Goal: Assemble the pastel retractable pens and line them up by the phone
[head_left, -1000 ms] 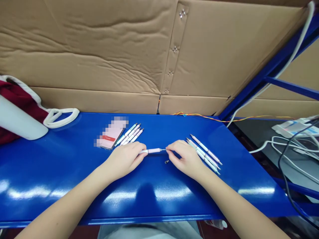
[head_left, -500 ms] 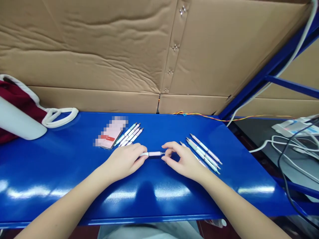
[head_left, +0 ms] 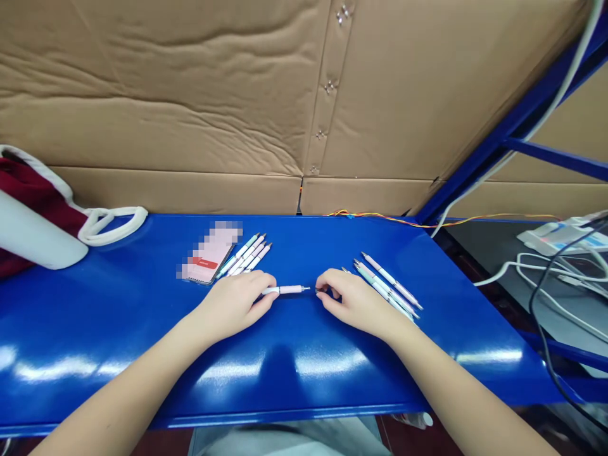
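My left hand (head_left: 240,304) is closed around the white barrel of a pen (head_left: 291,289), which lies level and points right. Its pink grip and thin silver end stick out past my fingers. Just to the right, my right hand (head_left: 354,297) pinches a small dark pen tip (head_left: 318,290), with a short gap between it and the pen. Beyond my left hand is a group of pastel pens (head_left: 247,254). Another group of pens (head_left: 392,285) lies beside my right hand, partly hidden by it.
A phone (head_left: 206,263) with a pink screen, partly pixelated, lies left of the pens on the blue table (head_left: 142,316). A white cylinder (head_left: 38,221) and dark red cloth (head_left: 61,202) are at far left. Cardboard (head_left: 213,95) stands behind; cables (head_left: 546,266) run at right.
My right hand has moved slightly right, away from the pen, and its fingers have closed on the small dark tip. My left hand with the pen has shifted a little left.
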A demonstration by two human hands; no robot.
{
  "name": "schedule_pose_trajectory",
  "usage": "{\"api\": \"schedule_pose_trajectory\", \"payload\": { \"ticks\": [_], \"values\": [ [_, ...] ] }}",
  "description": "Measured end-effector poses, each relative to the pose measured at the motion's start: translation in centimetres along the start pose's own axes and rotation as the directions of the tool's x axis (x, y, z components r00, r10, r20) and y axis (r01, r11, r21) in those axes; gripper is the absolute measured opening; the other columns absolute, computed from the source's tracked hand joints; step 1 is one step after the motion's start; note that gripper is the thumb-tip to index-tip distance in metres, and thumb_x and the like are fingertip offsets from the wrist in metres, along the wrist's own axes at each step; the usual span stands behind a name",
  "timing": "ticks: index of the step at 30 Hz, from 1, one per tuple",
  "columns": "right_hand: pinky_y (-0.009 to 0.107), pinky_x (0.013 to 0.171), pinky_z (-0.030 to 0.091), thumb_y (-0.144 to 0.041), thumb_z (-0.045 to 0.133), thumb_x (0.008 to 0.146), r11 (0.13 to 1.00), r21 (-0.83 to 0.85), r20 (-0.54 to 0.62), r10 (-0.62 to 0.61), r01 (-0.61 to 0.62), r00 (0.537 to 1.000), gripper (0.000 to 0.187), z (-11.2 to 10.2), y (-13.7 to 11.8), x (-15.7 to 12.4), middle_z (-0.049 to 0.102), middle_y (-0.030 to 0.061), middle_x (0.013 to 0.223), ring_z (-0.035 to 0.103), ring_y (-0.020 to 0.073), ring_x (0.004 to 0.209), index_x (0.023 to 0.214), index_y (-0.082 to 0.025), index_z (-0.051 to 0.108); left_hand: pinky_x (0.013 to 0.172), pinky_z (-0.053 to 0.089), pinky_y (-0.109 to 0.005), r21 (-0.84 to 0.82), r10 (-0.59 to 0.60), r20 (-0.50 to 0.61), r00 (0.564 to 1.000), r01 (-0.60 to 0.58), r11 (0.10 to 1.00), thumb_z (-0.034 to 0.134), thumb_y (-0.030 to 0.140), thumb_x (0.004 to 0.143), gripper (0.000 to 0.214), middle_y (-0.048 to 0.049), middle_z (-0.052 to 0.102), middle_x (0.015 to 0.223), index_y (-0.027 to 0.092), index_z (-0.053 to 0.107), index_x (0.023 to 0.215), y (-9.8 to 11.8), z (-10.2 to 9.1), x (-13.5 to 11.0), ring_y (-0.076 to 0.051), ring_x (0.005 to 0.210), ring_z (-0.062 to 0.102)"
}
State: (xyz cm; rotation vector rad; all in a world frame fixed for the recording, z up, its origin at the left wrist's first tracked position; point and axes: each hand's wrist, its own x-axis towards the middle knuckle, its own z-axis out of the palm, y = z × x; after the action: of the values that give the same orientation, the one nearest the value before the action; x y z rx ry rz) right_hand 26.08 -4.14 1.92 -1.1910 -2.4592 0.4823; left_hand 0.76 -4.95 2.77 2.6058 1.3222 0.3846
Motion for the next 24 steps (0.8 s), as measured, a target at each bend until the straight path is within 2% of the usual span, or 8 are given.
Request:
{"api": "schedule_pose_trajectory", "payload": {
  "ticks": [3, 9, 15, 19, 24],
  "values": [
    [0.027, 0.067, 0.043, -0.014, 0.052, 0.084, 1.000, 0.015, -0.049, 0.006, -0.006, 0.999, 0.008, 0.0, -0.4, 0.1, 0.060, 0.0008, 0.079, 0.056, 0.0136, 0.068, 0.086, -0.019, 0.057, 0.072, 0.046, -0.028, -0.002, 0.011, 0.005, 1.000, -0.011, 1.000, 0.037, 0.034, 0.093, 0.024, -0.0017, 0.065, 0.096, 0.022, 0.058, 0.098, 0.1, 0.0, 0.0, -0.017, 0.084, 0.062],
    [0.027, 0.070, 0.045, -0.013, 0.052, 0.084, 0.997, 0.049, -0.092, -0.047, 0.052, 0.995, 0.009, 0.2, -0.9, 0.2, 0.060, 0.0015, 0.077, 0.056, 0.0132, 0.068, 0.086, -0.018, 0.059, 0.071, 0.045, -0.027, 0.000, 0.018, 0.019, 1.000, -0.018, 1.000, 0.038, 0.033, 0.093, 0.024, -0.0020, 0.065, 0.094, 0.022, 0.059, 0.098, 0.1, 0.2, 0.0, -0.017, 0.082, 0.061],
    [0.025, 0.065, 0.045, -0.015, 0.051, 0.086, 0.995, 0.070, -0.067, -0.071, 0.076, 0.995, 0.010, 0.7, -1.0, 0.1, 0.060, 0.0024, 0.081, 0.055, 0.0124, 0.065, 0.090, -0.018, 0.060, 0.070, 0.045, -0.027, -0.011, 0.017, 0.027, 0.999, -0.017, 1.000, 0.039, 0.033, 0.093, 0.023, -0.0019, 0.065, 0.092, 0.022, 0.058, 0.098, 0.4, 0.4, 0.0, -0.016, 0.081, 0.061],
    [0.024, 0.059, 0.043, -0.018, 0.050, 0.088, 0.989, 0.145, -0.051, -0.014, 0.021, 0.999, 0.010, 0.9, -1.2, 0.2, 0.059, 0.0010, 0.076, 0.054, 0.0121, 0.063, 0.087, -0.019, 0.060, 0.068, 0.044, -0.026, -0.017, 0.035, 0.030, 0.999, -0.034, 0.999, 0.038, 0.032, 0.093, 0.022, -0.0017, 0.064, 0.089, 0.022, 0.057, 0.097, 0.5, 0.5, 0.0, -0.016, 0.078, 0.060],
    [0.025, 0.066, 0.046, -0.021, 0.043, 0.093, 0.977, 0.215, -0.017, 0.023, -0.018, 1.000, 0.019, 0.9, -1.2, 0.5, 0.064, 0.0024, 0.081, 0.059, 0.0139, 0.073, 0.086, -0.019, 0.060, 0.066, 0.043, -0.026, -0.017, 0.031, 0.011, 0.999, -0.031, 0.999, 0.039, 0.031, 0.092, 0.022, -0.0020, 0.064, 0.088, 0.022, 0.058, 0.095, 0.5, 0.6, 0.1, -0.016, 0.077, 0.060]
  ]
}}
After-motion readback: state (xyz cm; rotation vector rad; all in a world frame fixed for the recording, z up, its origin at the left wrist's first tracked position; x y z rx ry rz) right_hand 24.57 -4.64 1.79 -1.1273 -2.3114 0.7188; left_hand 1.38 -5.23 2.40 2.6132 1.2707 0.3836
